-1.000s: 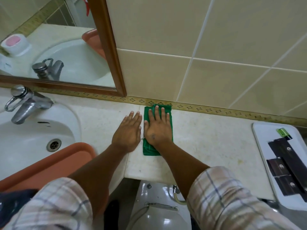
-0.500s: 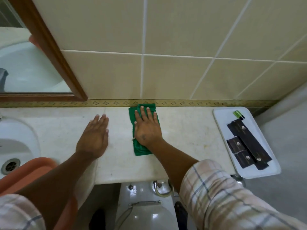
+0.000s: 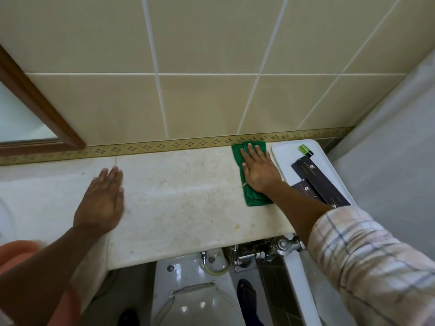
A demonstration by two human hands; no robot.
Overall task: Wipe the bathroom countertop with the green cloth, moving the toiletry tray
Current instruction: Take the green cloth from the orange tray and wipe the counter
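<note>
The folded green cloth (image 3: 253, 198) lies on the pale stone countertop (image 3: 179, 198), at its back right by the wall. My right hand (image 3: 259, 171) presses flat on the cloth, fingers spread toward the wall. Right beside it sits the white toiletry tray (image 3: 282, 152), touching or nearly touching my hand, with dark boxes (image 3: 317, 182) and a small green item (image 3: 305, 149) on it. My left hand (image 3: 101, 201) rests flat and empty on the counter's left part.
A wood-framed mirror (image 3: 40, 114) hangs at the left over a tiled wall. An orange basin (image 3: 14, 255) shows at the lower left. Below the counter edge are a toilet (image 3: 200, 302), chrome valves (image 3: 259, 251) and a foot (image 3: 247, 297). A white curtain (image 3: 395, 137) closes the right side.
My right hand slid the green cloth to the right along the back of the counter, up to the tray. My left hand stayed flat on the counter. The view panned right.
</note>
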